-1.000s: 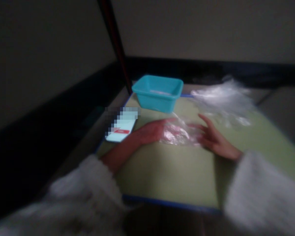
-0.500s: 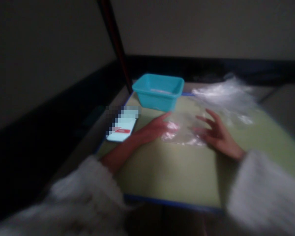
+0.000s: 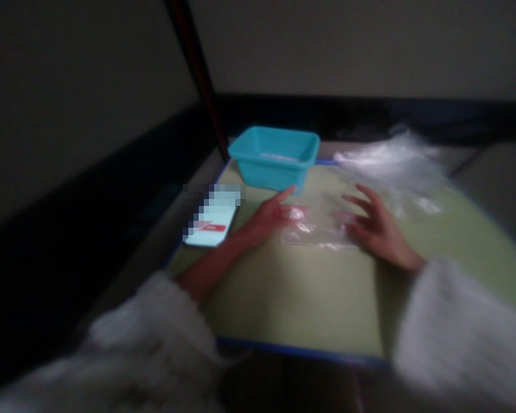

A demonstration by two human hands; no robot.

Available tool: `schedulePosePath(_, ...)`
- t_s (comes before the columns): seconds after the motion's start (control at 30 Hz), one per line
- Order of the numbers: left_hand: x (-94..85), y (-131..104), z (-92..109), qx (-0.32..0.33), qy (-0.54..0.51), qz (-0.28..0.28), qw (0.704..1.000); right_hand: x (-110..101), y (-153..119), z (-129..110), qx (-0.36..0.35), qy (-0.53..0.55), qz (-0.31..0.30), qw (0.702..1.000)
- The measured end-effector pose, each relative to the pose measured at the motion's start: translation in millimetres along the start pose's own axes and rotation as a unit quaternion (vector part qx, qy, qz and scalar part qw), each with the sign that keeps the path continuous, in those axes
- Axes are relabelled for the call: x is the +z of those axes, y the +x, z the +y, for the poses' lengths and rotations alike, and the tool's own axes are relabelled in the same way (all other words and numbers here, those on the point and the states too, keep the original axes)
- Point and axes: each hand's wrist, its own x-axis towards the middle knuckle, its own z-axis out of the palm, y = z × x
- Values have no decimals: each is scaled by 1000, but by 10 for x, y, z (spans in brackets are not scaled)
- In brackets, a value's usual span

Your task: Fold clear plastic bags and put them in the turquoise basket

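Observation:
A clear plastic bag [image 3: 320, 232] lies flat on the yellow-green table [image 3: 301, 304] between my two hands. At its left side is my left hand [image 3: 270, 215], fingers apart, with some of them under or behind the clear plastic. My right hand [image 3: 374, 223] is at the bag's right edge with its fingers spread; its lower fingertips overlap the plastic. Whether the fingertips press on the bag is too blurred to tell.
A turquoise basket [image 3: 270, 172] stands at the back left, with something pale inside. Crumpled clear plastic [image 3: 395, 163] lies at the back right. A phone [image 3: 215, 218] with a lit screen rests near the left edge.
Both hands and the bag sit slightly higher in the picture. The fingers of my right hand have shifted a little; the bag still lies between the hands.

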Motion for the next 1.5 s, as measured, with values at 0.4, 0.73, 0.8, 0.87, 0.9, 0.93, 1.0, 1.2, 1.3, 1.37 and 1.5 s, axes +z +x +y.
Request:
schedulePosePath(0.4, 124, 83, 11, 6, 29, 50, 998, 15, 14, -15, 13, -9, 10, 1000)
schedulePosePath(0.73, 59, 107, -135, 91, 207, 47, 973, 16, 25, 69, -16, -61, 20, 998)
schedulePosePath(0.8, 10, 86, -97, 100, 229, 86, 964, 7, 25, 84, -22, -76, 18, 997)
schedulePosePath(0.87, -50, 36, -28, 83, 261, 138, 952, 1, 23, 88, -26, -84, 17, 996)
schedulePosePath(0.9, -81, 2, 12, 59, 283, 154, 945, 0, 21, 87, -27, -87, 16, 996)
schedulePosePath(0.93, -109, -36, 53, 33, 307, 164, 937, 0, 20, 86, -28, -91, 17, 995)
schedulePosePath(1.0, -149, -108, 122, -18, 339, 156, 928, 2, 18, 86, -27, -96, 19, 995)
schedulePosePath(1.2, -96, -187, 154, -86, 343, 93, 931, 9, 13, 106, -19, -90, 30, 995)
schedulePosePath(1.3, -25, -189, 138, -83, 332, 90, 935, 6, 14, 113, -14, -84, 28, 996)
schedulePosePath(1.37, 12, -195, 140, -88, 324, 93, 937, 2, 17, 118, -14, -85, 27, 996)
schedulePosePath(1.5, 50, -204, 161, -101, 288, 103, 947, -1, 22, 126, -15, -87, 29, 996)
